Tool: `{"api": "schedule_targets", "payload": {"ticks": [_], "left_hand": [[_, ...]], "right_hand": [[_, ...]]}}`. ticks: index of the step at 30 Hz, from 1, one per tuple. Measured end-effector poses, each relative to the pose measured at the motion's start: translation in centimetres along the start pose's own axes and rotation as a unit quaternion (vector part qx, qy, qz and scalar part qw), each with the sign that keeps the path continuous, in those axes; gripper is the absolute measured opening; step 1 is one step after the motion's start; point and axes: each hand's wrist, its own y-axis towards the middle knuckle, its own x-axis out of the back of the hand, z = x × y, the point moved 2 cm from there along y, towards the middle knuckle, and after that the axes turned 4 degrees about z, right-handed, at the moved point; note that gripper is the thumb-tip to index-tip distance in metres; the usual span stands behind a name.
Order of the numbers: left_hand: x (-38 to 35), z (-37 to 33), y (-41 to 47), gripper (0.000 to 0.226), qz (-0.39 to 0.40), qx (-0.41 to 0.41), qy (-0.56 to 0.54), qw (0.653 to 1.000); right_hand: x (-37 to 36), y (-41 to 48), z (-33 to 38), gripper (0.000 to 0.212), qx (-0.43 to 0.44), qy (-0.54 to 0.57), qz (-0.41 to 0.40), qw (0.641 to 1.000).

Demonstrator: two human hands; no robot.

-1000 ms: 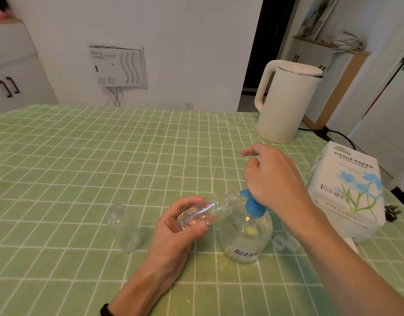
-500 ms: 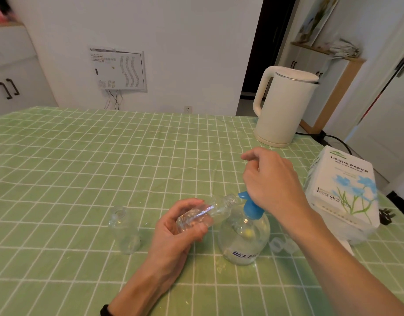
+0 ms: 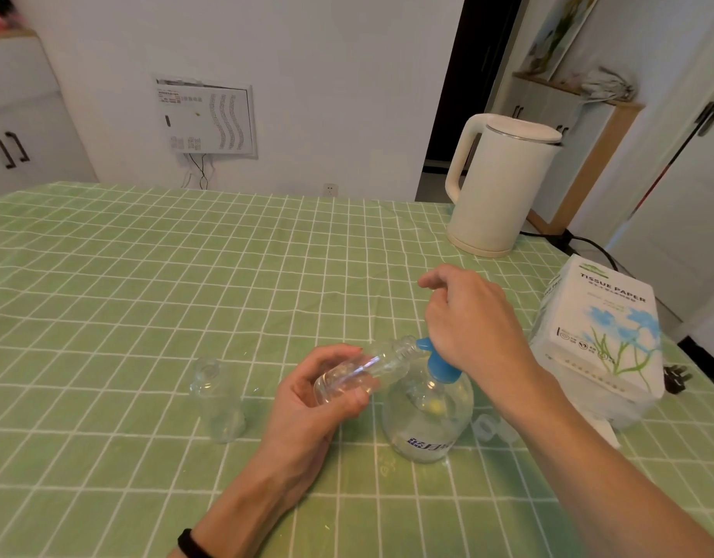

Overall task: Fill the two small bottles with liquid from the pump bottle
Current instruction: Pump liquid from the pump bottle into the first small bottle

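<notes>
A round clear pump bottle (image 3: 427, 420) with a blue pump head stands on the green checked tablecloth (image 3: 146, 300). My right hand (image 3: 472, 320) rests on top of the pump head and covers most of it; its fingers are curled. My left hand (image 3: 307, 400) grips a small clear bottle (image 3: 371, 366), tilted on its side with its open mouth against the blue spout. A second small clear bottle (image 3: 216, 400) stands upright and uncapped to the left, untouched.
A white electric kettle (image 3: 504, 187) stands at the back right with a black cord behind it. A tissue paper pack (image 3: 600, 328) lies at the right edge. A small clear cap (image 3: 488, 428) lies right of the pump bottle.
The view has shifted a little. My right hand sits slightly lower on the pump head. The tilted bottle in my left hand stays at the spout.
</notes>
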Motion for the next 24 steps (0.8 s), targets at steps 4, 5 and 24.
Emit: {"api": "schedule_targets", "payload": {"ticks": [4,5,24], "left_hand": [[-0.02,-0.04,-0.17,0.043,0.003,0.001,0.007,1.000],[-0.02,-0.04,-0.19,0.044,0.004,0.002,0.009,1.000],[0.42,0.16,-0.14,0.045,0.004,0.003,0.023,1.000]], "right_hand": [[0.50,-0.06,0.10,0.037,0.002,0.023,-0.021,1.000],[0.58,-0.01,0.19,0.037,0.007,0.014,-0.026,1.000],[0.36,0.16,0.18,0.037,-0.009,-0.007,-0.003,1.000]]}}
